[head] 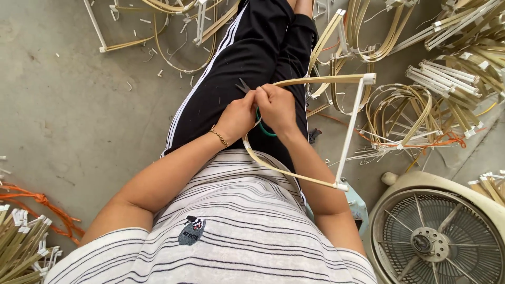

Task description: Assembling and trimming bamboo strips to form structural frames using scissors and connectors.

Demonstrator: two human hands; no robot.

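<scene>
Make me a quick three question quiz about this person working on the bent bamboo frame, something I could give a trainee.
1. True or false: both hands meet at the curved end of the bent bamboo frame.
2. What is worn on the wrist of the left hand?
A. a watch
B. a gold bracelet
C. a glove
3. Fill in: beside the right hand, the frame's two ends are joined by a straight ____ bar.

Key:
1. true
2. B, the gold bracelet
3. white

Extra note: small scissors poke out above the hands, and an electric fan lies on the floor at lower right.
</scene>
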